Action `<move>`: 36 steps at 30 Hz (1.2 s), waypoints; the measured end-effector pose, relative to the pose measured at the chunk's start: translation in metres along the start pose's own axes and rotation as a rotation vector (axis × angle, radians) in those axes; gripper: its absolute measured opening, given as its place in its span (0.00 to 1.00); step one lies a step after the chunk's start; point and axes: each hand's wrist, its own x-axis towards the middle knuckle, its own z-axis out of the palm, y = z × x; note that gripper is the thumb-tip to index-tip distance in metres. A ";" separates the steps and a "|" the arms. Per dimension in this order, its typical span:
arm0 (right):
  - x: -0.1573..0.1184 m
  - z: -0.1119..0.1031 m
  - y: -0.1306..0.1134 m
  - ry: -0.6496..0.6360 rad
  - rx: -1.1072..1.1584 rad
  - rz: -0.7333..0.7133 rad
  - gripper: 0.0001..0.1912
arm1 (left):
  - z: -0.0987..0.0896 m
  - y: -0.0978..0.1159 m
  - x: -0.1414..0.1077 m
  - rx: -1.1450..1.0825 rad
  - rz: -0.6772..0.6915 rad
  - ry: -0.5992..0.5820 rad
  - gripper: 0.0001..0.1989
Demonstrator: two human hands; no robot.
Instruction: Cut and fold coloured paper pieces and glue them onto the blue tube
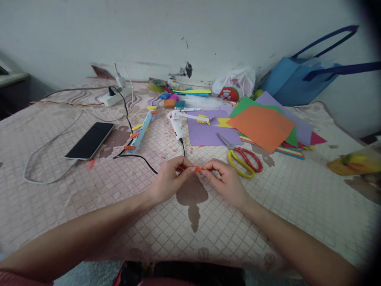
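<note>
A small orange piece (197, 169), seemingly paper, is pinched between my two hands above the patterned tablecloth (166, 234). My left hand (172, 176) grips its left side with thumb and fingers, and my right hand (223, 180) holds the right end. The fingers cover most of the piece. Just beyond them stands a white glue gun (176, 126), its black cord (182, 147) running down toward my left hand. Scissors (242, 159) with red and yellow handles lie right of my right hand. A light-blue strip (143, 129) with orange and yellow pieces on it lies to the left.
Purple, green and orange paper sheets (264, 127) are piled at the back right. A phone (90, 141) on a white cable and a power strip (116, 97) are at left. A blue bag (297, 81) and a white plastic bag (235, 83) stand by the wall.
</note>
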 end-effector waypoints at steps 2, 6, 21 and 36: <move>0.000 -0.001 0.002 -0.006 0.022 0.017 0.06 | -0.001 -0.001 0.001 0.003 0.001 -0.026 0.11; 0.002 -0.003 0.005 -0.024 0.144 0.092 0.06 | -0.004 -0.002 0.003 0.046 -0.020 -0.064 0.11; 0.002 -0.003 -0.001 -0.205 0.352 0.236 0.08 | -0.004 -0.005 0.006 -0.223 -0.190 -0.212 0.12; 0.002 0.000 0.003 -0.093 0.409 0.279 0.10 | -0.007 -0.004 0.008 -0.332 -0.278 -0.242 0.10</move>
